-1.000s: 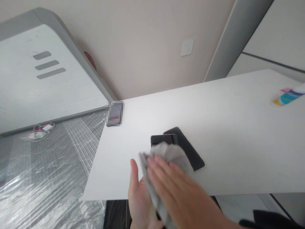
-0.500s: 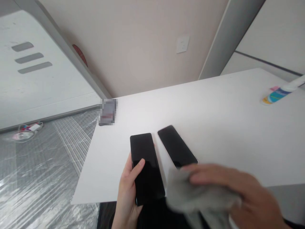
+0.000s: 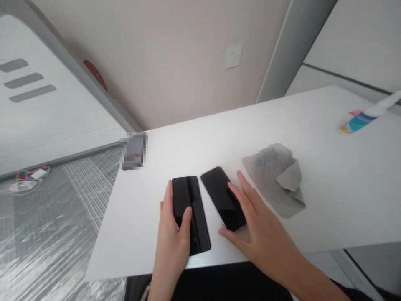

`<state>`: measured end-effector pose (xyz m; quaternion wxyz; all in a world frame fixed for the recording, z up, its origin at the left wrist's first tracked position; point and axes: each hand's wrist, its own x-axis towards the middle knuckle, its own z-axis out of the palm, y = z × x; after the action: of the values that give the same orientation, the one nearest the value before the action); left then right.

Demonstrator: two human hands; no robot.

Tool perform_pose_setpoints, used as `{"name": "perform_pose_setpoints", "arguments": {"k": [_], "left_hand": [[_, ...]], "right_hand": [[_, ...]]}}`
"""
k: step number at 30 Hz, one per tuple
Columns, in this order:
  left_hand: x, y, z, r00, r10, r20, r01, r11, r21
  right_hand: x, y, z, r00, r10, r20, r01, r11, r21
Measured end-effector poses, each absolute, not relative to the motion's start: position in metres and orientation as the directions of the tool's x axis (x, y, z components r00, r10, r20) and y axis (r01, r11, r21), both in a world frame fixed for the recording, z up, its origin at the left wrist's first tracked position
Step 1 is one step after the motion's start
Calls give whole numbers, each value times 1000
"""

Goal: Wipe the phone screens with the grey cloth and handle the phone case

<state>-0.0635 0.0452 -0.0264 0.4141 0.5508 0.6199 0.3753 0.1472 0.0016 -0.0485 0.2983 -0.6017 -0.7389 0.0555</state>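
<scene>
At the near edge of the white bench, the left hand grips a dark phone, thumb across its screen. Just beside it, the right hand rests open, fingers spread over a second phone lying flat. A crumpled grey cloth lies just beyond, untouched. Far right, a small bottle lies on its side.

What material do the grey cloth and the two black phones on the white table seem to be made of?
The grey cloth looks like soft, matte microfibre: it lies in limp folds without shine. The left phone and the right phone appear to have glossy glass fronts, since they show pale reflections. The table seems a smooth matte laminate, though this cannot be confirmed.
</scene>
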Motion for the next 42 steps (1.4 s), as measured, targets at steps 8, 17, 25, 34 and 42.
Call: {"name": "perform_pose_setpoints", "arguments": {"k": [8,17,25,34,42], "left_hand": [[-68,46,-36,-17,999,-29,649,33,760],[-67,52,-39,81,995,59,745,-99,660],[-62,50,-33,67,983,169,725,-164,669],[-56,21,20,336,913,-231,165,185,969],[-50,7,14,474,821,-318,19,351,936]], "right_hand": [[129,8,-61,-51,930,365,833,242,-498],[137,-11,-50,105,937,333,703,167,-691],[131,-45,-46,194,920,342,512,202,-835],[137,-56,-41,-68,813,579,591,500,-633],[157,-35,-24,-239,842,484,901,378,-213]]}}
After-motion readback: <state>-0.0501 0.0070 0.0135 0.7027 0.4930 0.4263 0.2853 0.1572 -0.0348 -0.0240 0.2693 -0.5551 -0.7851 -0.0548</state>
